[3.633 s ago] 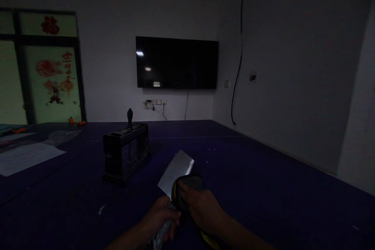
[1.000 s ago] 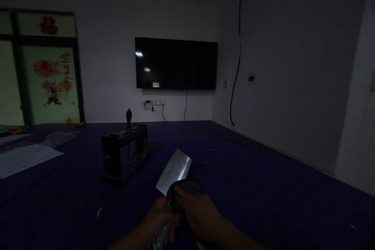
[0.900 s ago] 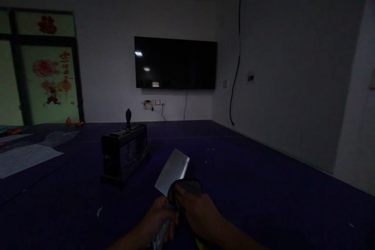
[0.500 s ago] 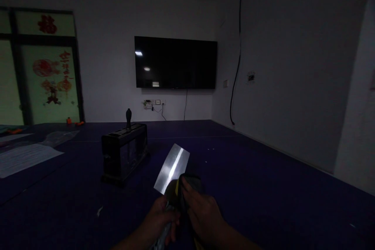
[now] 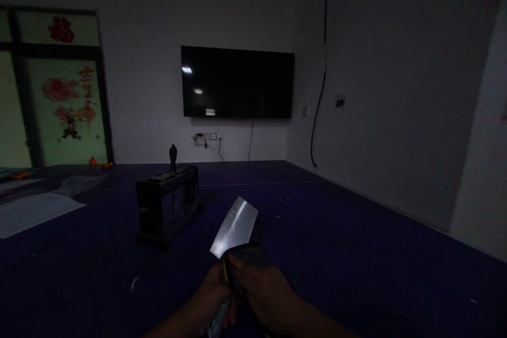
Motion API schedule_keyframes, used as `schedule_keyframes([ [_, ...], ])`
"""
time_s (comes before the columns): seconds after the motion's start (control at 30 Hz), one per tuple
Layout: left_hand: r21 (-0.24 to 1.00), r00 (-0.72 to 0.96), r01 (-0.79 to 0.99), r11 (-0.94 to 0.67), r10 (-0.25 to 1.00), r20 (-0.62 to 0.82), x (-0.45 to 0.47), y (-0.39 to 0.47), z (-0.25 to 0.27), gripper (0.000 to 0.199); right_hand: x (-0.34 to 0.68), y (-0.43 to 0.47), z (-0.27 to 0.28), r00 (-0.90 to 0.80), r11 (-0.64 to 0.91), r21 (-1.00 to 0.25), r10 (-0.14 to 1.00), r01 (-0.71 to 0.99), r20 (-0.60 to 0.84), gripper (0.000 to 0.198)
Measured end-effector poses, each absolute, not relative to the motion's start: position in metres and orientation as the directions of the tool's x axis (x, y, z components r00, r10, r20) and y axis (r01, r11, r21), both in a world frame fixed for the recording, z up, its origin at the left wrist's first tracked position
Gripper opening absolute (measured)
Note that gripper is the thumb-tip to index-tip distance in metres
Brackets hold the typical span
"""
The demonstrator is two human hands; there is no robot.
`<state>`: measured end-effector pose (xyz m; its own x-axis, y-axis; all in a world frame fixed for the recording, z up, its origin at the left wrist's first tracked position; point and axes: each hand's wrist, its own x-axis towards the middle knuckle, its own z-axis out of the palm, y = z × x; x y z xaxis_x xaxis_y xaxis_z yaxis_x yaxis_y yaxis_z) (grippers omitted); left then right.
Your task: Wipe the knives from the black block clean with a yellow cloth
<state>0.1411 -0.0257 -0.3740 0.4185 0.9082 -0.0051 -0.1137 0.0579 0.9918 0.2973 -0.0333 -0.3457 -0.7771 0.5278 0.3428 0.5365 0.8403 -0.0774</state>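
A cleaver (image 5: 235, 226) with a wide, shiny blade points up and away from me, slightly to the right. My left hand (image 5: 209, 293) is closed around its handle, which shows partly below the fingers. In my right hand (image 5: 271, 290) is a dark grey cloth (image 5: 252, 253) with a yellow edge, pressed over the blade's lower end next to the handle. The cloth hides that part of the cleaver and some of the right fingertips. Left of the blade stands a dark knife block (image 5: 150, 211) with clear-looking sides, and one black handle (image 5: 173, 157) sticks up from its top.
A dark blue-purple table surface (image 5: 356, 253) spreads around my hands. Printed paper (image 5: 37, 214) and clear plastic film (image 5: 81, 185) lie at the left. Small orange objects (image 5: 93, 161) are at the far left edge. A television (image 5: 237, 83) hangs on the wall ahead.
My right hand and the cloth have moved left and slightly down, across the lower end of the blade. The left hand keeps its hold on the cleaver, which has shifted little.
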Motion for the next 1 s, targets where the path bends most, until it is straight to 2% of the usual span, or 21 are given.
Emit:
schedule_keyframes([
  [0.27,0.991,0.425,-0.127,0.053,0.905,0.006,0.139,-0.025,-0.375,0.015,0.294,-0.028,-0.351,-0.746,0.794,-0.004,0.572,0.608,0.341,0.056],
  [0.4,0.989,0.414,-0.135,0.057,0.91,0.004,0.139,-0.025,-0.375,0.016,0.295,-0.025,-0.352,-0.774,0.845,-0.049,0.509,0.532,0.376,0.052],
  [0.67,0.998,0.45,-0.048,0.033,0.893,-0.008,0.141,-0.031,-0.372,0.025,0.296,-0.032,-0.346,-0.839,0.88,-0.166,0.475,0.446,0.265,0.072],
  [1.0,0.998,0.435,-0.033,0.054,0.9,-0.035,0.14,-0.026,-0.376,0.02,0.298,-0.035,-0.341,-0.85,0.899,-0.252,0.425,0.358,0.31,0.069],
])
